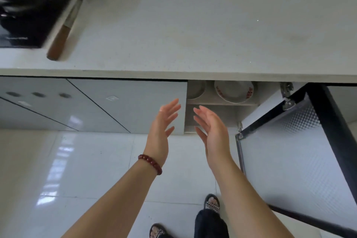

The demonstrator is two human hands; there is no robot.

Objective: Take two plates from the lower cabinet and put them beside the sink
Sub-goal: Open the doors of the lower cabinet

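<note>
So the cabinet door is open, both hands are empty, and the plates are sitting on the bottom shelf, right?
Not quite. The head view shows the plates on the upper shelf, just under the countertop; the space below holds nothing that I can see. The rest is right: the cabinet door is open, and the left hand and right hand are empty.
</note>
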